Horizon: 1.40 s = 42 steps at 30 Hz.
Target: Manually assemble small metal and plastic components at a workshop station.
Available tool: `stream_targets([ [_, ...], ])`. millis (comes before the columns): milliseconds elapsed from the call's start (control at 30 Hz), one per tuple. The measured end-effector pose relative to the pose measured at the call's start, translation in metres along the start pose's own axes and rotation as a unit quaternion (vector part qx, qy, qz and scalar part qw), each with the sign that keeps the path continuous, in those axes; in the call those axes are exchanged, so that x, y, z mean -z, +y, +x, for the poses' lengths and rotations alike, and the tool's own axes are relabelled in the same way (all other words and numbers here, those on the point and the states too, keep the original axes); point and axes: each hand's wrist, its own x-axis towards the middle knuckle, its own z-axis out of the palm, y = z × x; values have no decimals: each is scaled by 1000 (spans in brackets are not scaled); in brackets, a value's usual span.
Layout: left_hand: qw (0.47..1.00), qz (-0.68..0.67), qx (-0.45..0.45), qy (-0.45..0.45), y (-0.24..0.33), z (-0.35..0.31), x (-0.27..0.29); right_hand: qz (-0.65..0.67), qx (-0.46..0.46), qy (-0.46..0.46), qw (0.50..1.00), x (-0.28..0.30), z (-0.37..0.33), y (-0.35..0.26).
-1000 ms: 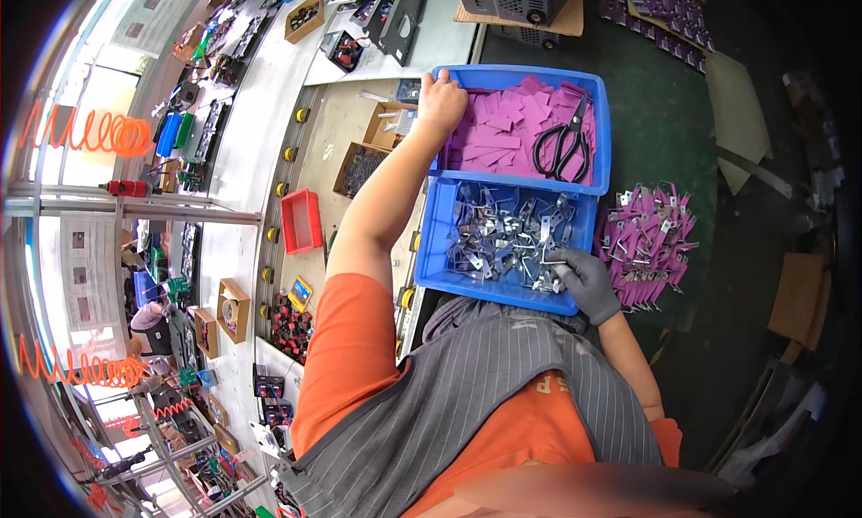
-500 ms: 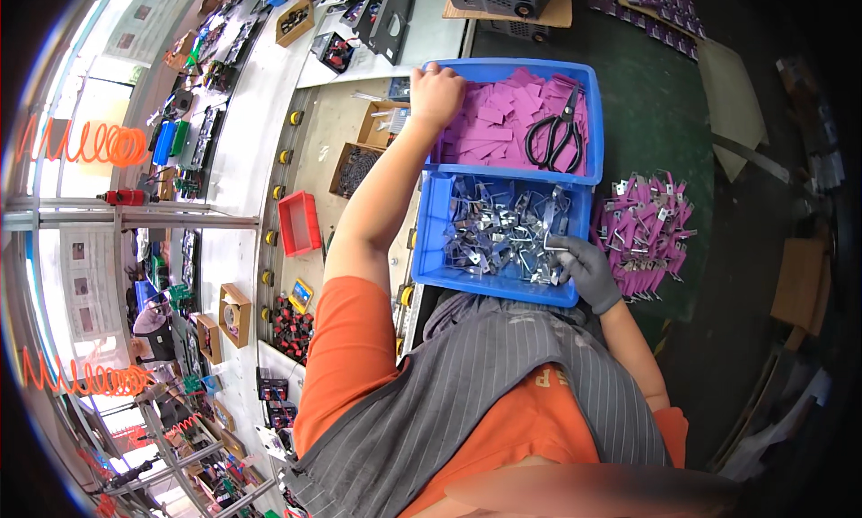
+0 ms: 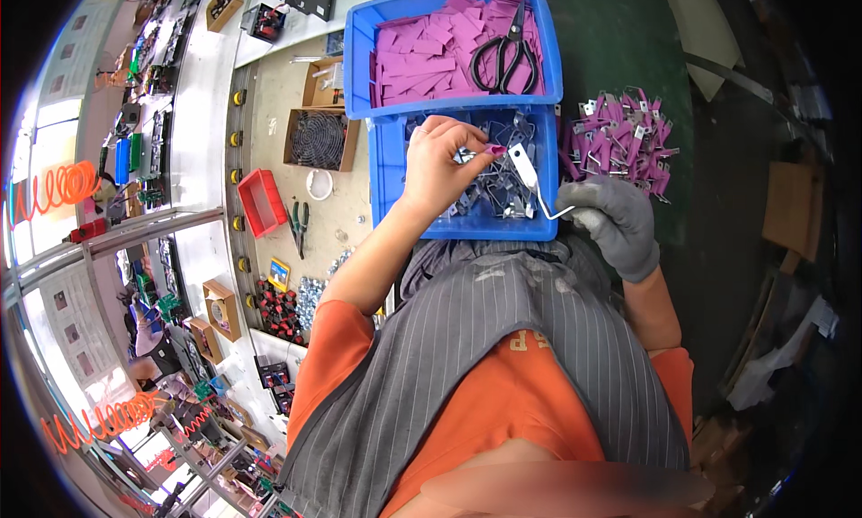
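Observation:
Between the thumb and fingers of my bare left hand (image 3: pixel 437 166) is a small purple sleeve (image 3: pixel 494 149). My right hand (image 3: pixel 613 220), in a grey glove, pinches the thin bent end of a metal bracket (image 3: pixel 524 166). The bracket's flat end, with a hole in it, points toward the sleeve, a small gap apart. Both hands are over or beside the near blue bin (image 3: pixel 388 181), which holds many loose metal brackets (image 3: pixel 512 195). Beyond it, the far blue bin (image 3: pixel 359 65) is filled with flat purple sleeves (image 3: pixel 422 60); black-handled scissors (image 3: pixel 505 62) lie on them.
Right of the bins, a heap of brackets with purple sleeves (image 3: pixel 621 143) lies on the dark green surface (image 3: pixel 628 51). To the left are a red tray (image 3: pixel 262 202), green-handled pliers (image 3: pixel 299 229), a white ring (image 3: pixel 320 184) and a cardboard box of dark coiled parts (image 3: pixel 318 141).
My left hand has come back from the far bin with a purple sleeve. My right hand has lifted a bracket from the near bin. The whole view has shifted.

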Motion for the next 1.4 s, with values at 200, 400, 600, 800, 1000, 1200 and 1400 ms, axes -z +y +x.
stream_targets([
  [200,998,12,-11,-56,9,-11,-3,-158,57,-66,984,-2,7,-13],
  [400,989,14,-17,-147,15,-14,1,-161,3,-154,975,7,9,-14],
  [600,971,11,-158,-178,15,-16,3,-77,-123,-98,985,2,11,7],
  [800,972,26,-191,-132,22,-14,4,-175,-98,-79,977,-8,6,32],
  [1000,993,68,35,-85,-17,-37,11,-277,-34,98,955,12,-23,58],
  [1200,948,177,165,-206,-76,-69,-5,-411,-99,235,876,80,-66,97],
  [1400,944,248,89,-200,-93,-46,-42,-387,-147,331,848,73,-63,93],
])
